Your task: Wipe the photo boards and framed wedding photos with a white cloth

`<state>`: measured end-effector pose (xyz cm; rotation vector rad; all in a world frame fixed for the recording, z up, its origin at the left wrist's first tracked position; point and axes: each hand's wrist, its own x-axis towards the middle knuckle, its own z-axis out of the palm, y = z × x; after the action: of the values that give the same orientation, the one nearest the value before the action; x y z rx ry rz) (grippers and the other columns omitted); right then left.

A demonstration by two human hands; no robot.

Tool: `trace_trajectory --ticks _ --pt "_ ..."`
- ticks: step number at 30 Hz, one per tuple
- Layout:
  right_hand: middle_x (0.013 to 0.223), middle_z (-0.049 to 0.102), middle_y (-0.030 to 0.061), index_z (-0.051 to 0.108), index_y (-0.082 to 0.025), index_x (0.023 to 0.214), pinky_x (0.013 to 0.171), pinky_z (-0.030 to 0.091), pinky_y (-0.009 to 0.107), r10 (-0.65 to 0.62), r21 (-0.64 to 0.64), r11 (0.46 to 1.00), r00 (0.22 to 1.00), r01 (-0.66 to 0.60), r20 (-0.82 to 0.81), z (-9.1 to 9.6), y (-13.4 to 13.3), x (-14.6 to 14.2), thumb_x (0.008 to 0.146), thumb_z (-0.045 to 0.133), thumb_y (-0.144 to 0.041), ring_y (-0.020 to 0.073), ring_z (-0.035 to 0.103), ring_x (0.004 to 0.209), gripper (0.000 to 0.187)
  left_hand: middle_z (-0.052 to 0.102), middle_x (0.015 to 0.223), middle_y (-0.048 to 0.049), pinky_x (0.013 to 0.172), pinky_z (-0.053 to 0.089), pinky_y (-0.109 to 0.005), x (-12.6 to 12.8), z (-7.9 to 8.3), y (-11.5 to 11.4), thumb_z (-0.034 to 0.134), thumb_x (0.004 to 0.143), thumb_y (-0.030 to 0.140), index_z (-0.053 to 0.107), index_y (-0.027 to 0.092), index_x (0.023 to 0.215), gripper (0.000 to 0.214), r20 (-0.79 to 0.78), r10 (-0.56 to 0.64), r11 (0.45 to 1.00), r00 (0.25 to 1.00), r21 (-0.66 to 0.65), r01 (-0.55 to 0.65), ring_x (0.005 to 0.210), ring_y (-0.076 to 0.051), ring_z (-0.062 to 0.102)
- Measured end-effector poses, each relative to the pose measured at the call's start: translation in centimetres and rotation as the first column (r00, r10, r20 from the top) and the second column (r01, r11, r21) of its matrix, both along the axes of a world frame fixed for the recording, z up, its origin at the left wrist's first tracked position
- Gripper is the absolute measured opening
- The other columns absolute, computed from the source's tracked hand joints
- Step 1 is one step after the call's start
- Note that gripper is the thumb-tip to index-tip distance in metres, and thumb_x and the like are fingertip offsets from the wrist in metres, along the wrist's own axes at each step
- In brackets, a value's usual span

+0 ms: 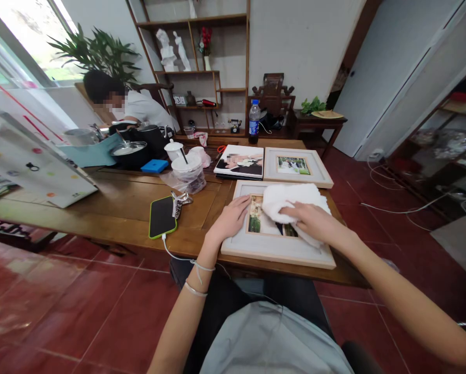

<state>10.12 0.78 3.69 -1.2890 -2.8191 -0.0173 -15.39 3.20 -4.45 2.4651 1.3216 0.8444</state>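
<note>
A framed photo [271, 248] with a pale wooden frame lies flat at the near edge of the wooden table [119, 208]. My left hand [229, 219] rests flat on the frame's left border, fingers stretched out, holding nothing. My right hand [314, 222] presses a white cloth [287, 200] onto the glass over the picture, fingers laid over the cloth. The cloth covers the upper right part of the photo.
Another framed photo [297, 167] and a photo book [240, 161] lie behind. A phone in a green case [162, 216] with a cable, keys [179, 202], plastic cups [187, 169], a water bottle [254, 122] and a white board [30, 166] stand to the left. A person [135, 106] sits at the far side.
</note>
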Motion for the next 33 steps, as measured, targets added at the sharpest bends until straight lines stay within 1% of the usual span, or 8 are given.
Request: trace_trajectory --ticks 5,10,14,19,22,25,29,33 --pt "0.108 0.061 0.0114 0.053 -0.022 0.123 0.073 0.039 0.031 -0.082 0.214 0.972 0.995 0.094 -0.065 -1.0 4.8 0.7 0.079 0.04 -0.007 0.0249 0.057 0.092 0.048 0.044 0.141 -0.0099 0.111 0.03 -0.04 -0.1 -0.1 0.0 0.033 0.094 0.023 0.044 0.016 0.134 0.042 -0.006 -0.001 1.0 1.0 -0.009 0.001 0.132 -0.02 0.037" --pt "0.122 0.055 0.0139 0.054 -0.022 0.123 0.077 0.04 0.034 -0.064 0.187 0.98 0.998 0.068 -0.024 -1.5 5.3 0.0 0.076 0.04 -0.003 0.0268 0.055 0.098 0.052 0.044 0.141 -0.0094 0.112 0.029 -0.039 0.0 0.1 0.0 0.033 0.094 0.022 0.045 0.016 0.133 0.041 -0.005 -0.003 1.0 1.0 0.0 0.003 0.132 -0.019 0.036" --pt "0.115 0.058 0.014 0.06 -0.02 0.114 0.08 0.04 0.035 0.017 0.07 0.997 0.999 -0.02 0.036 -1.2 2.8 -1.1 0.073 0.04 0.0 0.0266 0.055 0.098 0.05 0.044 0.141 -0.0103 0.112 0.029 -0.039 0.0 0.1 0.0 0.034 0.093 0.021 0.046 0.014 0.132 0.041 -0.004 -0.002 1.0 1.0 0.001 0.002 0.132 -0.02 0.037" --pt "0.105 0.063 0.0092 0.061 -0.024 0.112 0.079 0.041 0.032 0.171 -0.166 0.972 0.985 -0.166 0.013 0.9 -3.0 -1.7 0.072 0.039 0.002 0.022 0.059 0.089 0.052 0.045 0.14 -0.0109 0.111 0.031 -0.04 0.0 0.1 0.0 0.034 0.093 0.02 0.046 0.014 0.131 0.041 -0.005 -0.001 1.0 1.0 0.01 0.001 0.131 -0.02 0.038" --pt "0.115 0.061 0.0088 0.062 -0.025 0.109 0.082 0.041 0.031 0.249 -0.246 0.938 0.968 -0.246 -0.017 2.5 -6.6 -1.7 0.07 0.039 0.003 0.0221 0.059 0.097 0.053 0.045 0.139 -0.0098 0.111 0.031 -0.04 0.0 0.2 -0.1 0.034 0.092 0.02 0.046 0.016 0.132 0.041 -0.005 -0.005 1.0 1.0 0.018 0.005 0.13 -0.019 0.039" --pt "0.122 0.058 0.0083 0.062 -0.026 0.109 0.085 0.041 0.032 0.282 -0.269 0.921 0.958 -0.283 -0.044 3.0 -8.2 -1.8 0.069 0.04 0.004 0.0225 0.057 0.104 0.054 0.046 0.139 -0.0105 0.111 0.031 -0.039 0.1 0.3 -0.3 0.034 0.093 0.02 0.046 0.015 0.131 0.041 -0.002 -0.005 1.0 1.0 0.019 0.005 0.13 -0.02 0.039" --pt "0.121 0.059 0.0095 0.059 -0.025 0.113 0.086 0.042 0.034 0.226 -0.226 0.947 0.974 -0.228 -0.031 1.6 -6.2 -1.9 0.072 0.04 0.001 0.0226 0.058 0.103 0.052 0.045 0.14 -0.0112 0.11 0.031 -0.04 0.1 0.3 -0.3 0.033 0.093 0.02 0.045 0.014 0.132 0.042 -0.004 -0.001 1.0 1.0 -0.004 0.001 0.131 -0.02 0.037" --pt "0.125 0.055 0.0137 0.059 -0.022 0.115 0.09 0.04 0.038 0.139 -0.056 0.989 0.99 -0.139 -0.011 -0.7 -1.9 -1.8 0.075 0.04 -0.001 0.0263 0.054 0.111 0.049 0.045 0.14 -0.0104 0.11 0.032 -0.041 0.0 0.1 -0.1 0.034 0.093 0.02 0.045 0.017 0.132 0.041 0.005 -0.006 1.0 1.0 0.001 0.006 0.131 -0.02 0.038"
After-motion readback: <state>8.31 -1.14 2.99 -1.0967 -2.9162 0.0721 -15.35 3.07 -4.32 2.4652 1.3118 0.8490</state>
